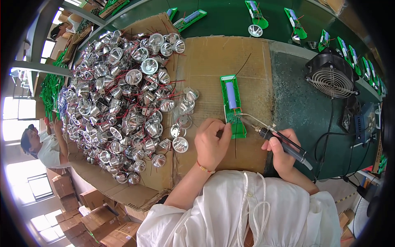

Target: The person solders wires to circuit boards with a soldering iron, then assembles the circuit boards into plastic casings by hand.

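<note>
Here in the middle of things lies the green housing (239,131), flat on the cardboard sheet (205,57), and it's our landmark! Inside it, a purple battery cell (231,95) sits in the farther half, with a small circuit board (233,118) just nearer, and a thin dark wire (245,64) sticks out past the housing's far end. Now the left hand (212,142), right at the housing's left edge: thumb and forefinger come together beside the board, though whether they pinch anything, I can't tell. Over to the right of the housing, the right hand (283,150) is clamped on the handle of a soldering iron (302,160), its bent metal tip angled in over the circuit board; whether tip and board touch can't be made out. Left of the housing, what a heap: shiny reflectors (123,103) with red wires, crowded in an open carton (111,187), a few spilling toward the housing. Well to the housing's right stand a black fan (331,78) with a round grille and a blue box (364,125). Beyond the housing, more green assemblies (294,20) line the table, and far left of it, a co-worker (47,146) in a white top!
</note>
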### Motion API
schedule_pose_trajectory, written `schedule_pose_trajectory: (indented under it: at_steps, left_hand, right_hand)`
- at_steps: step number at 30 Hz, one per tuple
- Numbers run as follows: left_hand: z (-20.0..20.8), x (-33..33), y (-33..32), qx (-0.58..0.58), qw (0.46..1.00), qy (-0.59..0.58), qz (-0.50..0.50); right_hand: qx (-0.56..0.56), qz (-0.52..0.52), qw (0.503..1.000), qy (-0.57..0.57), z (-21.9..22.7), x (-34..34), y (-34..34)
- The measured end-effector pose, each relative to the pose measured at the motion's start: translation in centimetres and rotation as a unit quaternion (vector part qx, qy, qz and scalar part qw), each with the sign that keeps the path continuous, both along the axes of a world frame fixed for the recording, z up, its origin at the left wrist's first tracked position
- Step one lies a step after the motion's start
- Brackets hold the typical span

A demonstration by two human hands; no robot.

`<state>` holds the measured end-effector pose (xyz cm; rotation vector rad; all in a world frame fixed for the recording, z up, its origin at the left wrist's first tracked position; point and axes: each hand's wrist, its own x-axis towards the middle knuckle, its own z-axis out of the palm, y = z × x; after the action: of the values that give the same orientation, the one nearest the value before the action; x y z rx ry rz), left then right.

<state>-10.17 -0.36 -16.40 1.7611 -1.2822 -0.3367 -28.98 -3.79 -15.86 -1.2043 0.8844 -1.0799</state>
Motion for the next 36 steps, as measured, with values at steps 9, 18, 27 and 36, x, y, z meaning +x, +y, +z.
schedule_pose_trajectory:
  at_steps: [9, 18, 27, 36]
  left_hand:
    - [0.3, 0.2, 0.0, 0.019, 1.0, -0.006, -0.006]
    - [3.9, 1.0, 0.5, 0.139, 0.984, 0.092, -0.058]
    - [1.9, 3.0, -6.2, 0.149, 0.968, -0.129, -0.154]
    - [1.5, 8.6, -26.1, 0.024, 0.985, -0.168, -0.015]
  right_hand:
    - [-0.014, -0.018, 1.0, 0.016, -0.6, -0.7, -0.4]
    - [-0.032, -0.061, 0.998, -0.01, -1.3, -3.1, -1.2]
    - [-0.011, -0.096, 0.995, 0.008, -2.0, -3.6, -2.2]
    - [0.035, -0.079, 0.996, 0.012, -1.7, -3.4, -2.1]
